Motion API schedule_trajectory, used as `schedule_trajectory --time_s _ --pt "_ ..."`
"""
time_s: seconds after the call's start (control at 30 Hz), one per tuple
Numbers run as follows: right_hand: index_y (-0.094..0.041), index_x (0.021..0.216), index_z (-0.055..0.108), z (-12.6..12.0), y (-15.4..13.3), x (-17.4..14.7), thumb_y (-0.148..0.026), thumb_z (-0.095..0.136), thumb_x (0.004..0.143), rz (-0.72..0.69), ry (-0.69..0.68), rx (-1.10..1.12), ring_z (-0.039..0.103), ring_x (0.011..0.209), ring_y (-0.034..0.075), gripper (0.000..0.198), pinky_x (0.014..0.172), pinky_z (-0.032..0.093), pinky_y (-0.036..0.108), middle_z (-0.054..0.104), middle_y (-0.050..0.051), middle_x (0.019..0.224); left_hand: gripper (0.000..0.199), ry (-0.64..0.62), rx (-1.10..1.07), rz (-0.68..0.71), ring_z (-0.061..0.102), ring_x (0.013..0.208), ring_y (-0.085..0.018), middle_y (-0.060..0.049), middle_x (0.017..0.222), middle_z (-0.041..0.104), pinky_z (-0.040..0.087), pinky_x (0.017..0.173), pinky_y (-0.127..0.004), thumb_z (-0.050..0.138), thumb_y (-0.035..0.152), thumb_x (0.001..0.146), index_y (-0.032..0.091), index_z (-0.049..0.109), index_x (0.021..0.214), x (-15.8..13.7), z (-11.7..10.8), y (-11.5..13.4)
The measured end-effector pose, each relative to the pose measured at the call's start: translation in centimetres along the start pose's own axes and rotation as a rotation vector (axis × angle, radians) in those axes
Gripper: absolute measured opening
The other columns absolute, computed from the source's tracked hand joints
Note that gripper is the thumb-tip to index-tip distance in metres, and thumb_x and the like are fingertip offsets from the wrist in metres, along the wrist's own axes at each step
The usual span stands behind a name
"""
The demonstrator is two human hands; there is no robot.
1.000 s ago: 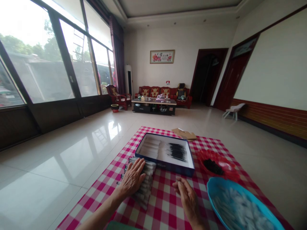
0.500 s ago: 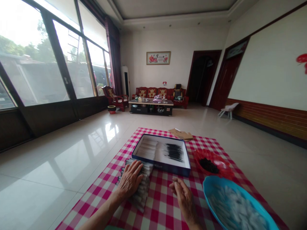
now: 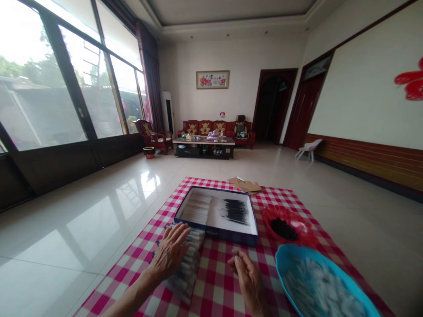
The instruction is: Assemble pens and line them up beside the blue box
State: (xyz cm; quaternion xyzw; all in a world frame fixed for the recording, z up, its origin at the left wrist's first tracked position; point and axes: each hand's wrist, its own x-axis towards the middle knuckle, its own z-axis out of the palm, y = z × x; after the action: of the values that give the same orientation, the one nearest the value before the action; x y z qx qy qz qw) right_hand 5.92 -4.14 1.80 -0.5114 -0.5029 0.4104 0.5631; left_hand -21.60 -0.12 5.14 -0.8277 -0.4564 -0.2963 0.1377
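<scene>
My left hand [image 3: 170, 252] lies over a row of pale, pen-like sticks [image 3: 188, 264] with dark ends, fingers stretched out and slightly spread. My right hand [image 3: 246, 273] is just above the checked cloth, its fingers curled and the thumb against them; whatever they hold, if anything, is hidden. Beyond both hands is a shallow blue-edged box [image 3: 214, 230]. Thin clear tubes [image 3: 198, 209] fill its left side, and a bundle of thin black sticks [image 3: 236, 211] lies on its right. To the right of my right hand is a blue basin [image 3: 280, 264] of whitish small pieces, blurred.
A red dish [image 3: 306, 226] holding small black pieces stands behind the basin. Flat brown cardboard [image 3: 246, 186] lies at the far edge of the red-and-white checked tablecloth [image 3: 214, 286]. Across the tiled floor are a low table [image 3: 205, 141] and a wooden sofa.
The view has turned slightly to the right. My left hand has shifted a little to the left over the pale sticks. My right hand keeps its curled shape.
</scene>
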Motion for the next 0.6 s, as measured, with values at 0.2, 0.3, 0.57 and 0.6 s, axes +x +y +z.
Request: schedule_trajectory --time_s 0.2,0.3,0.57,0.6 --pt "-0.019 0.099 0.064 -0.1 0.6 0.2 -0.055 0.049 0.084 -0.025 -0.019 -0.050 0.065 0.076 0.021 0.042 0.069 0.052 0.029 0.069 0.004 0.075 0.031 -0.214 0.006 -0.053 0.055 0.107 -0.023 -0.011 0.116 0.060 0.044 0.094 -0.038 0.036 0.025 0.096 0.018 0.062 0.112 8.7 0.7 -2.0" --pt "-0.020 0.095 0.066 0.1 0.5 0.2 -0.058 0.051 0.081 -0.018 0.003 -0.042 0.065 0.071 0.021 0.044 0.066 0.052 0.028 0.069 0.003 0.071 0.024 -0.333 0.021 -0.072 0.060 0.095 -0.022 -0.008 0.096 0.065 0.049 0.085 -0.037 0.044 0.024 0.094 0.017 0.067 0.089 13.6 3.4 -3.5" --pt "-0.020 0.090 0.067 0.8 0.1 -0.1 -0.062 0.050 0.079 0.005 0.109 -0.004 0.064 0.064 0.019 0.047 0.063 0.052 0.025 0.067 0.002 0.066 0.031 -0.556 0.031 -0.176 0.060 0.098 -0.020 -0.008 0.118 0.058 0.052 0.083 -0.041 0.055 0.032 0.091 0.017 0.055 0.118 17.4 9.4 -5.1" --pt "-0.020 0.091 0.067 0.8 0.0 -0.1 -0.061 0.050 0.079 0.003 0.109 -0.006 0.063 0.064 0.018 0.047 0.063 0.051 0.025 0.066 0.002 0.066 0.031 -0.566 0.024 -0.176 0.060 0.099 -0.021 -0.008 0.118 0.057 0.052 0.083 -0.041 0.055 0.032 0.091 0.017 0.055 0.118 17.4 9.5 -5.1"
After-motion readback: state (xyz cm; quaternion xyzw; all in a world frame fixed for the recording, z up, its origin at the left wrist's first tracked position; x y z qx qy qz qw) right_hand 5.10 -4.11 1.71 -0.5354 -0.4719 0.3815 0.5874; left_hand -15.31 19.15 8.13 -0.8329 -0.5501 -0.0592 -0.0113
